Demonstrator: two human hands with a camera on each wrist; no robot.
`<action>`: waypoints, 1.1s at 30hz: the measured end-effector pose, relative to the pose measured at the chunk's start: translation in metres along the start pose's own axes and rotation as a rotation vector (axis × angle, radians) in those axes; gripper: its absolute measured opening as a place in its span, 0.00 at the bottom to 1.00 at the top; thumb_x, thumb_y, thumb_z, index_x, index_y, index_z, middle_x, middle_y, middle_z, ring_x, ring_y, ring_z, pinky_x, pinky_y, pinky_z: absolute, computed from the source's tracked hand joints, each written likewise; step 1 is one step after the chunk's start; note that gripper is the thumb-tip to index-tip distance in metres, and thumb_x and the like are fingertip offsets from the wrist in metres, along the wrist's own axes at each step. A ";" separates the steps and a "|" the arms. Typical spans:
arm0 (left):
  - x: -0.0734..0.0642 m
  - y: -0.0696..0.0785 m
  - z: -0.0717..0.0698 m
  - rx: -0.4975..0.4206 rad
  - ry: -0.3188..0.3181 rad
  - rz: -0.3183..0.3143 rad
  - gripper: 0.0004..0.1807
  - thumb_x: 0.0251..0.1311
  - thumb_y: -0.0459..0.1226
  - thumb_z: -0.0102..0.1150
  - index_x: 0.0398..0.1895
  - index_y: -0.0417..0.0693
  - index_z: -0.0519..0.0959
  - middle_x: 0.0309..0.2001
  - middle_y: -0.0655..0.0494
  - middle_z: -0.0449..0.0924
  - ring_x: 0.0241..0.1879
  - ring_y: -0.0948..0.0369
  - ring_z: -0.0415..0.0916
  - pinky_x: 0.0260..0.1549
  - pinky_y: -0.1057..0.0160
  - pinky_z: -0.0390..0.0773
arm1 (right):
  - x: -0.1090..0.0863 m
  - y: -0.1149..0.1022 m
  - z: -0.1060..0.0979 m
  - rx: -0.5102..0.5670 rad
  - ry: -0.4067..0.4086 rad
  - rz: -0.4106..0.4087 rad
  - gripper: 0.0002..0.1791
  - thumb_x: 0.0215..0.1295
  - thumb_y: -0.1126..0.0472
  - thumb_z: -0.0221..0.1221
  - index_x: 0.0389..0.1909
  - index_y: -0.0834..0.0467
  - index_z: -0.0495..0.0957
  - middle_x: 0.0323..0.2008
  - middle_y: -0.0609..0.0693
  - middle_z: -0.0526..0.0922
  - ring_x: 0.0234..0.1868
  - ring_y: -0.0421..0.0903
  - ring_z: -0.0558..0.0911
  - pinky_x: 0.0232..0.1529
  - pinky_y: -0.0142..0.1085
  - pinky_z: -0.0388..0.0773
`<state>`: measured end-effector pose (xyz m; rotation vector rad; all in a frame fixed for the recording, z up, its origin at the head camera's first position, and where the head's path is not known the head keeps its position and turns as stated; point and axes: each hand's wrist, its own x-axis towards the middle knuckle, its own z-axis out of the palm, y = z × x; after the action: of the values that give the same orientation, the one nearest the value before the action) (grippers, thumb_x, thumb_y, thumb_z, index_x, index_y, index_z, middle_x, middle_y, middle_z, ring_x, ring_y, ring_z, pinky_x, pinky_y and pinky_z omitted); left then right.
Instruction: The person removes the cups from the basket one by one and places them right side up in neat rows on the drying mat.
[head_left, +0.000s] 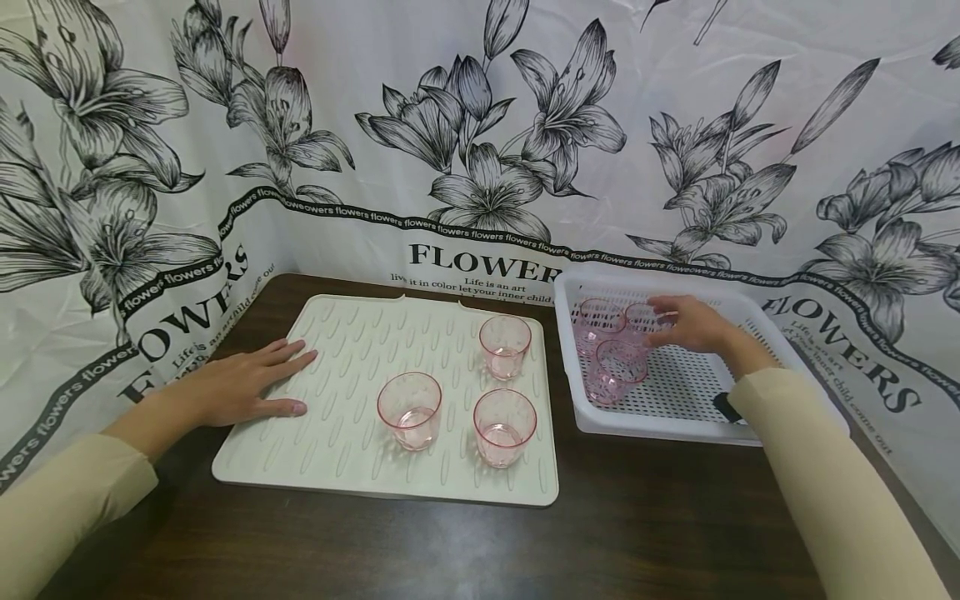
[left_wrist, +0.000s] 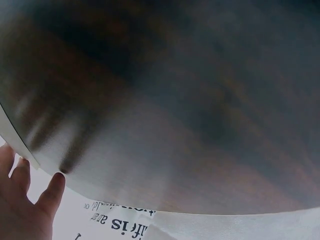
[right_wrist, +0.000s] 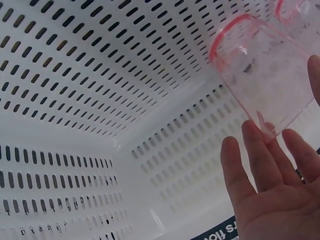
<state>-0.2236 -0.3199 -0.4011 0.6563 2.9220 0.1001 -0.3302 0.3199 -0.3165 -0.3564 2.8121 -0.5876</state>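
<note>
My right hand (head_left: pixel 690 323) reaches into the white basket (head_left: pixel 667 429) at the back right, thumb and fingers spread around a pink-rimmed clear glass (head_left: pixel 640 321). In the right wrist view, the fingertips are right at the lower end of that glass (right_wrist: pixel 267 75), with the thumb on its other side. Two similar glasses, one at the back (head_left: pixel 600 321) and one in front (head_left: pixel 621 367), stand beside it. My left hand (head_left: pixel 243 385) rests with straight, spread fingers on the left edge of the pale ribbed mat (head_left: pixel 337 450).
Upright on the mat's right half are three pink-rimmed glasses: one at the back (head_left: pixel 505 346), one at front left (head_left: pixel 410 410) and one at front right (head_left: pixel 504 427). A dark wooden table (head_left: pixel 360 542) lies beneath. A flower-printed curtain (head_left: pixel 480 167) hangs close behind.
</note>
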 end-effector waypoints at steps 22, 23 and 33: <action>0.001 0.001 0.001 -0.003 -0.001 -0.001 0.51 0.59 0.72 0.49 0.78 0.53 0.57 0.76 0.40 0.54 0.73 0.36 0.51 0.58 0.29 0.62 | -0.017 -0.018 -0.020 -0.001 0.122 -0.069 0.46 0.60 0.54 0.70 0.71 0.73 0.60 0.67 0.74 0.65 0.66 0.71 0.67 0.62 0.61 0.67; 0.001 0.001 0.000 -0.004 0.000 0.001 0.51 0.59 0.71 0.49 0.78 0.53 0.57 0.76 0.40 0.54 0.73 0.36 0.52 0.58 0.29 0.63 | -0.018 -0.020 -0.023 -0.001 0.126 -0.070 0.46 0.60 0.54 0.70 0.71 0.72 0.60 0.67 0.74 0.65 0.66 0.71 0.67 0.62 0.61 0.67; 0.001 0.001 0.000 0.005 0.000 0.003 0.50 0.59 0.71 0.49 0.78 0.53 0.57 0.76 0.40 0.54 0.73 0.37 0.51 0.58 0.29 0.63 | -0.023 -0.046 -0.038 -0.033 0.163 -0.123 0.45 0.61 0.55 0.70 0.72 0.69 0.61 0.67 0.71 0.67 0.65 0.69 0.69 0.62 0.61 0.67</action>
<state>-0.2241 -0.3188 -0.4011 0.6622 2.9225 0.0937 -0.3107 0.2991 -0.2586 -0.5123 2.9756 -0.6222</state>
